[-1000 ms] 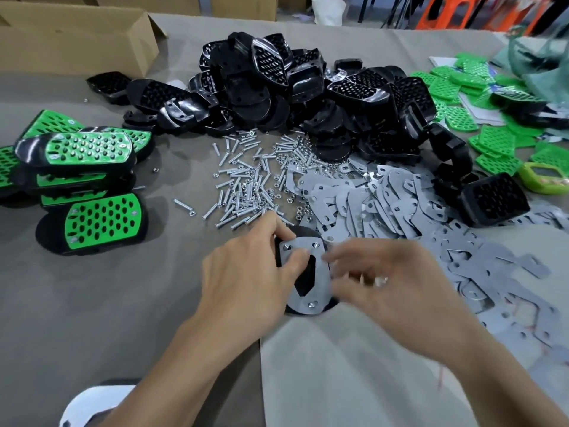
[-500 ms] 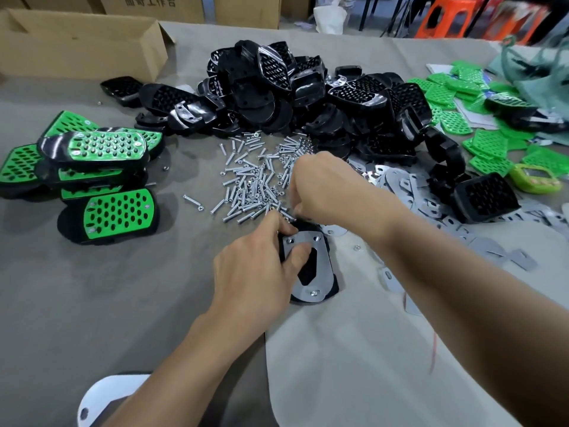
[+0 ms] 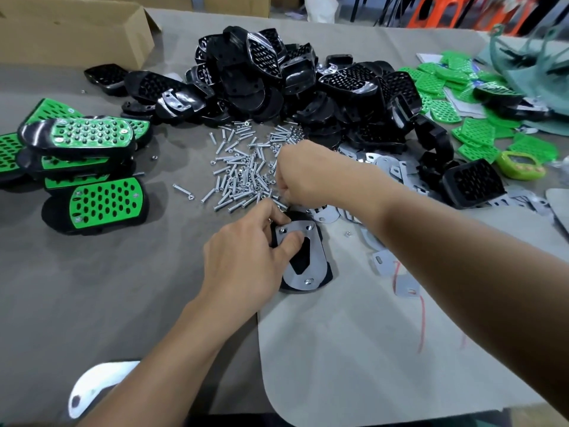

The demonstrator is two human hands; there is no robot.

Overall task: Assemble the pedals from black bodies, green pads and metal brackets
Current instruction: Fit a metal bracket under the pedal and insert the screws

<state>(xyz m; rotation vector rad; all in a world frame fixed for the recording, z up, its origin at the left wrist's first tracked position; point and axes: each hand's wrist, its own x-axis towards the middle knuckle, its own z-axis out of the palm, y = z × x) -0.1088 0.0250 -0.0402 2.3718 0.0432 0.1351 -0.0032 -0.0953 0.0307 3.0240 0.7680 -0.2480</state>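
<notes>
A black pedal body lies underside up at the table's middle with a metal bracket (image 3: 317, 254) on top of it. My left hand (image 3: 246, 257) grips its left edge, thumb pressing on the bracket. Just beyond it, my right hand (image 3: 304, 174) reaches into the right edge of the pile of screws and nuts (image 3: 237, 174), fingers curled down; what they pinch is hidden. Loose black bodies (image 3: 277, 78) are heaped at the back. Green pads (image 3: 480, 131) lie at the right. More metal brackets (image 3: 388, 167) spread under my right forearm.
Finished green-and-black pedals (image 3: 80, 155) are stacked at the left. A cardboard box (image 3: 70, 29) stands at the back left. A light grey mat (image 3: 369, 349) covers the near right table. A yellow-green timer (image 3: 520, 164) sits at the right. A white object (image 3: 95, 386) lies near the front edge.
My right hand left the bracket and moved forward and left into the screw pile. My left hand kept hold of the pedal body.
</notes>
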